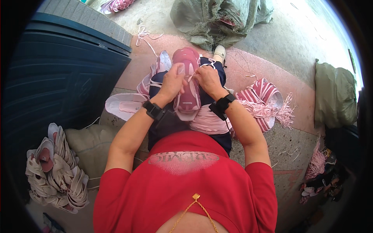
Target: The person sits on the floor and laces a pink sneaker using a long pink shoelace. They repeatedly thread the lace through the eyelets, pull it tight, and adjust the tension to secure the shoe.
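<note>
In the head view, the pink shoe upper [189,99] lies across the lap between the two hands, its long axis running away from the body, roughly in line with the view. The right hand [210,79] is at its right edge, thumb and forefinger together, apparently pinched on a white lace [211,61] over the upper's middle. The left hand [173,82] is at the left edge, fingers curled and blurred; whether it grips anything, I cannot tell. The right fingertips look nearer the upper's centreline. A pink lace bundle [211,119] rests just below the right hand, toward the body.
</note>
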`<state>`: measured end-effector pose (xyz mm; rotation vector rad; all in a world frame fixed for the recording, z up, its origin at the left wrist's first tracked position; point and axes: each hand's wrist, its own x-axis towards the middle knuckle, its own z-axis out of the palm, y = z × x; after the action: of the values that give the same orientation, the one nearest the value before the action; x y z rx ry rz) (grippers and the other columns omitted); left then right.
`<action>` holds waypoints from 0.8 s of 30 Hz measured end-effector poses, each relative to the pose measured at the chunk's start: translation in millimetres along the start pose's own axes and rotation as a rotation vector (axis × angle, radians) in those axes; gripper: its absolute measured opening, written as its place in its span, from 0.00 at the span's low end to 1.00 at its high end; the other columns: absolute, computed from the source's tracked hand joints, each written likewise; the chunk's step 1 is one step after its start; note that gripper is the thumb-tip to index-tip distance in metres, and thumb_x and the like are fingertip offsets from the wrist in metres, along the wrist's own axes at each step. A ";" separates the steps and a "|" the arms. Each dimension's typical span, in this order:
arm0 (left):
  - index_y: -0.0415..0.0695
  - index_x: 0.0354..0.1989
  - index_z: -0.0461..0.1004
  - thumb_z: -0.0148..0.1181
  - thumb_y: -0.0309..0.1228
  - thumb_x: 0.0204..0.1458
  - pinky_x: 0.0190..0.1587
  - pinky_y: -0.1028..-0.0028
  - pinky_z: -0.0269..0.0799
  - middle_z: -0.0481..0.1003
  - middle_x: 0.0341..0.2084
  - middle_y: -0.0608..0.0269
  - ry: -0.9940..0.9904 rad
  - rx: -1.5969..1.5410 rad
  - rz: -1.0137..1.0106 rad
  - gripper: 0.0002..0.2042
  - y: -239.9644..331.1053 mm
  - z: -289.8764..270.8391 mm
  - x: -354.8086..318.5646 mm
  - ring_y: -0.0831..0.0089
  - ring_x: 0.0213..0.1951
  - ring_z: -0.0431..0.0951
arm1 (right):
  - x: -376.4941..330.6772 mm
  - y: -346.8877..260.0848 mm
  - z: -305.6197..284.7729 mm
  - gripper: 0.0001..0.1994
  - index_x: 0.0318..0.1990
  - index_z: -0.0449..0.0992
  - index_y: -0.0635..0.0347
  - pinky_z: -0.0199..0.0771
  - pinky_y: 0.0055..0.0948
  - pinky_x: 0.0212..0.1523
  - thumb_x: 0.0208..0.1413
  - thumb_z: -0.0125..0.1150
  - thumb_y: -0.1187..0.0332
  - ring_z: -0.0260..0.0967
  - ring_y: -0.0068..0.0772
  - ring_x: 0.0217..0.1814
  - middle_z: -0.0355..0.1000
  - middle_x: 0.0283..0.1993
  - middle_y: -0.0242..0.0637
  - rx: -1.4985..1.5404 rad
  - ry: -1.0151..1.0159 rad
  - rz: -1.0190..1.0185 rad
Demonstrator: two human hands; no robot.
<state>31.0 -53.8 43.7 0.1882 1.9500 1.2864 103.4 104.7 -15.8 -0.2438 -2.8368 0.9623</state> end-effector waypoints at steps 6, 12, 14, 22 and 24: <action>0.42 0.39 0.77 0.54 0.32 0.52 0.29 0.72 0.72 0.76 0.22 0.58 0.032 0.605 0.316 0.11 -2.0 -5.7 6.4 0.69 0.23 0.77 | -29.4 -22.9 -8.5 0.19 0.39 0.74 0.58 0.60 0.37 0.39 0.46 0.61 0.54 0.66 0.37 0.43 0.71 0.37 0.37 -0.312 -0.064 -0.093; 0.44 0.25 0.78 0.56 0.41 0.48 0.31 0.62 0.74 0.77 0.24 0.51 0.149 1.040 0.364 0.13 -10.8 34.9 14.2 0.55 0.29 0.78 | -23.0 -12.7 -1.5 0.10 0.37 0.71 0.61 0.62 0.43 0.41 0.48 0.53 0.67 0.64 0.43 0.45 0.69 0.38 0.41 -0.263 -0.221 -0.079; 0.43 0.25 0.77 0.55 0.41 0.48 0.30 0.60 0.74 0.76 0.23 0.50 0.165 1.079 0.373 0.14 -14.8 36.8 13.7 0.54 0.29 0.79 | -19.5 -4.8 3.6 0.10 0.36 0.72 0.61 0.62 0.43 0.41 0.46 0.52 0.70 0.63 0.45 0.44 0.68 0.38 0.42 -0.177 -0.219 -0.109; 0.44 0.28 0.70 0.50 0.29 0.49 0.24 0.66 0.73 0.74 0.23 0.55 0.265 1.245 0.713 0.04 -32.8 45.8 8.8 0.61 0.25 0.78 | -24.8 7.7 12.4 0.06 0.32 0.70 0.60 0.63 0.42 0.40 0.45 0.51 0.73 0.63 0.48 0.38 0.67 0.34 0.43 0.111 -0.042 -0.153; 0.44 0.27 0.69 0.50 0.28 0.49 0.24 0.66 0.73 0.73 0.23 0.56 0.243 1.235 0.795 0.03 -25.4 41.6 1.9 0.62 0.26 0.78 | -28.7 0.5 9.0 0.08 0.35 0.73 0.59 0.63 0.40 0.40 0.46 0.53 0.71 0.64 0.46 0.40 0.69 0.35 0.41 0.101 0.009 -0.140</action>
<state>64.7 -35.1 13.7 1.5755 2.7575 0.2869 129.9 94.1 -25.3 -0.0383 -2.7438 1.0676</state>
